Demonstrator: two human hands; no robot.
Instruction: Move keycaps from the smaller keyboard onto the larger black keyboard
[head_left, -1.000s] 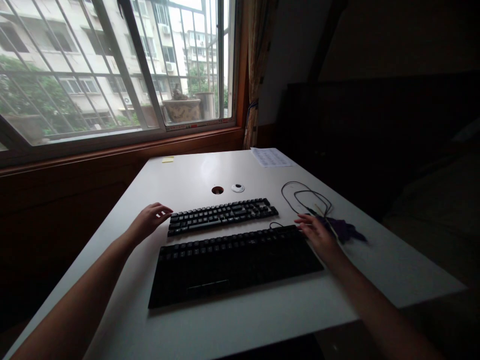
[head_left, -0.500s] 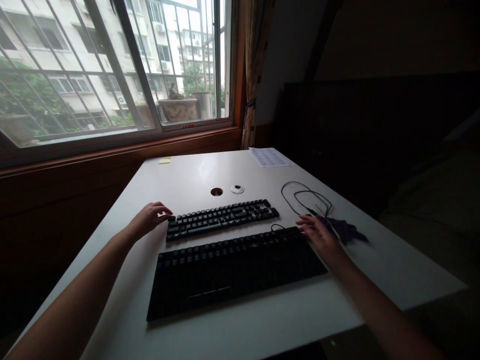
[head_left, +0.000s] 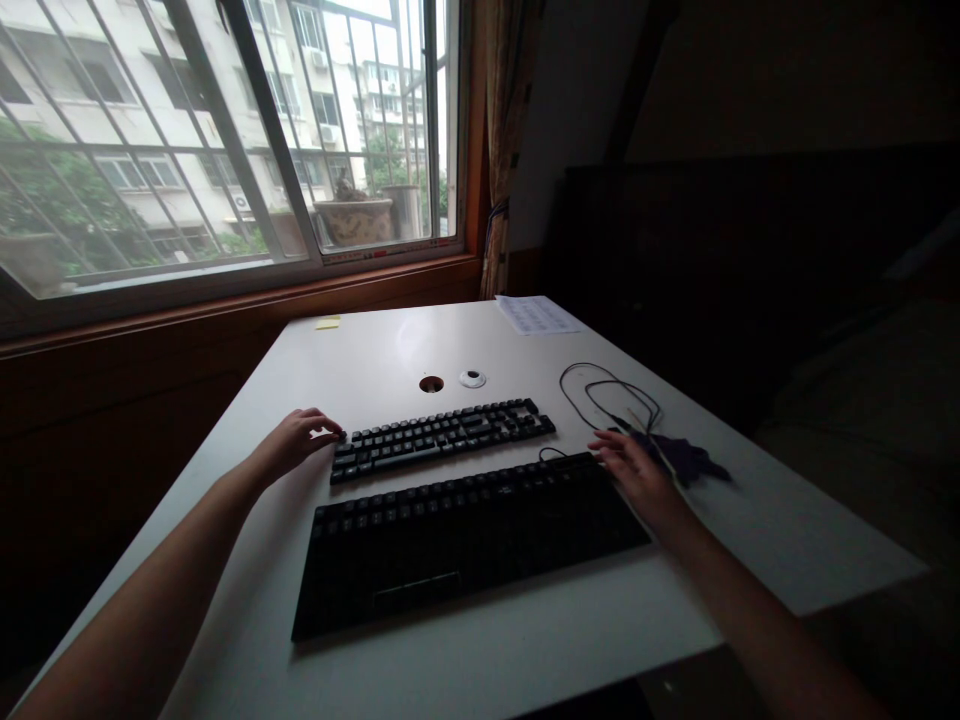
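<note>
Loose black keycaps lie in keyboard-like rows on the white table, with white showing between some of them. My left hand is at their back left corner, thumb and fingers pinched on a small black keycap. Nearer to me sits a black keyboard, slightly angled; keys show along its back rows, while its front part is too dark to make out. My right hand is at the keyboard's back right corner, fingers stretched out and apart, holding nothing.
Right of the keycaps, a thin black cable loops beside a dark purple cloth. A round hole and its white cover are farther back. Printed paper and a yellow note lie near the far edge, below a barred window.
My left thumb and fingers have closed together on the corner keycap. My right hand has stayed by the keyboard's corner. The view has shifted very slightly.
</note>
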